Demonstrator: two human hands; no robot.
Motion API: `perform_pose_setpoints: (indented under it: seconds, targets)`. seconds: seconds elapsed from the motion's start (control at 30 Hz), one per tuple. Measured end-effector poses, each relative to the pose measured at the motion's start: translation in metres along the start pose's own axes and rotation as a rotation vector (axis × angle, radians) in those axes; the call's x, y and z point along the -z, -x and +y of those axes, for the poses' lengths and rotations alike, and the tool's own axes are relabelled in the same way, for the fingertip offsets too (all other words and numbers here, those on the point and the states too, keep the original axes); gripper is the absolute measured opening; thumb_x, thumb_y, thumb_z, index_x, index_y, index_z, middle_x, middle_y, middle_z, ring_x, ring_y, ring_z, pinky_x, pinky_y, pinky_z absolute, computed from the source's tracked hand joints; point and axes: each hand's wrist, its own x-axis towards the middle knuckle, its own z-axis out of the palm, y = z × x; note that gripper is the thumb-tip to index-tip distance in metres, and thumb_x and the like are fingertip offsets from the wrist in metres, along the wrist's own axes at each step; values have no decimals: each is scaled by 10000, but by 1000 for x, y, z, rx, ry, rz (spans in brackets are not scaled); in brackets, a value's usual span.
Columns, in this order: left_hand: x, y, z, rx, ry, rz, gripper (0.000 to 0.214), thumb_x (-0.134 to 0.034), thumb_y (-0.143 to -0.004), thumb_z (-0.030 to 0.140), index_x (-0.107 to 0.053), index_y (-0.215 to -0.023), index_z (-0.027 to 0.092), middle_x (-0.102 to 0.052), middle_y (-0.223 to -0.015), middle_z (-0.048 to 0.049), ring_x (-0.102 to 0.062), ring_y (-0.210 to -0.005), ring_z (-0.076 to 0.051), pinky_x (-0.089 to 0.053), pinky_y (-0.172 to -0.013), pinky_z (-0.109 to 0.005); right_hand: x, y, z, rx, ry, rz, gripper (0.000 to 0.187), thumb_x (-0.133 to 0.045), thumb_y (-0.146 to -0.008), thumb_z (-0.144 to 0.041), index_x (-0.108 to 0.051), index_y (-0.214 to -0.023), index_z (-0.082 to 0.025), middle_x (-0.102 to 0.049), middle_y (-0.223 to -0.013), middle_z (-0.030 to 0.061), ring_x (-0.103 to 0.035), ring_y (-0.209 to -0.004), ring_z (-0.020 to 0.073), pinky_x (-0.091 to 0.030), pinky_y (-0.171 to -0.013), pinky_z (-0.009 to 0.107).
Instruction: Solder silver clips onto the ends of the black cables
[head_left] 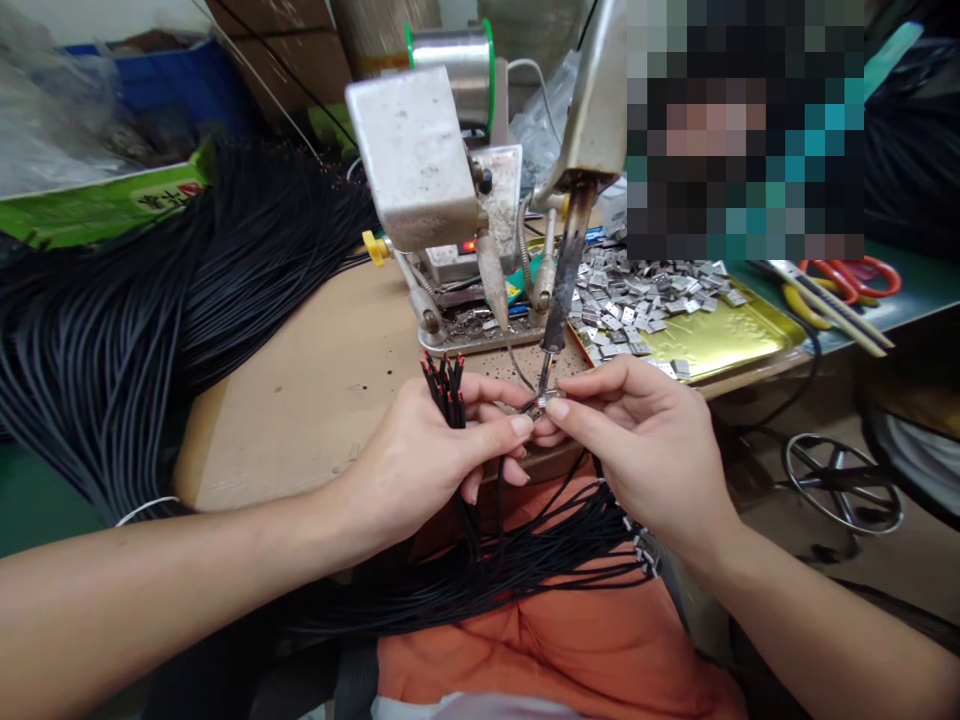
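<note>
My left hand [431,450] is closed round a small bunch of black cables [445,392] whose red-tipped ends stick up past the thumb. Its thumb and fingers also pinch the end of one black cable under the soldering iron [562,285]. From the other side, my right hand [656,450] pinches a small metal connector [543,401] between thumb and forefinger. The iron's tip reaches down to that connector, and a thin solder wire [520,365] runs there from the feed nozzle [493,280]. The exact joint is partly hidden by my fingertips.
A solder spool [450,75] stands behind the machine. Loose metal connectors [630,295] lie on a gold tray [735,335], near red-handled scissors [851,280]. Black cables [225,260] fill the left; cables with connectors [525,575] lie across my lap. A person sits beyond, right.
</note>
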Motion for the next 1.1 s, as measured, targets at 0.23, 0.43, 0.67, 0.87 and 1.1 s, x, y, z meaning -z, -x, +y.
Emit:
perform_pose_setpoints:
  seconds: [0.23,0.43,0.67,0.87,1.1]
  targets:
    - [0,1,1,9,16,7,286,-785,-827,294,-722,-1051,128,-743,-652,-37,-682,-525,-136,-431,-373,-148,1,1,1,14,14,1,143,-825,-794,-213,-690,-839,-229,-745,-732,-11,-756,-655,160,-664,-674,277]
    - [0,2,1,18,24,6,277,-780,-831,277,-722,-1049,115,-743,-634,-33,-643,-466,-108,-428,-373,-143,-4,1,0,64,98,42,164,-849,-756,-212,-693,-806,-211,-736,-723,-10,-741,-638,150,-655,-647,258]
    - [-1,3,2,18,12,8,247,-782,-826,271,-732,-1018,124,-738,-612,-29,-675,-485,-130,-425,-366,-142,-3,2,-2,88,104,38,158,-826,-757,-150,-687,-808,-207,-731,-728,-12,-739,-637,141,-644,-639,239]
    - [-3,4,4,38,-42,7,332,-811,-789,300,-733,-1054,115,-733,-617,-29,-707,-533,-163,-462,-375,-158,-1,5,-1,49,194,-32,168,-791,-802,-179,-644,-871,-219,-698,-736,-18,-705,-640,137,-596,-603,241]
    - [-9,10,7,66,-108,-83,229,-817,-757,267,-767,-929,124,-741,-663,-31,-642,-548,-116,-508,-492,-188,30,-1,-34,14,399,-326,37,-746,-855,-222,-718,-879,-221,-720,-781,-4,-673,-706,146,-530,-635,247]
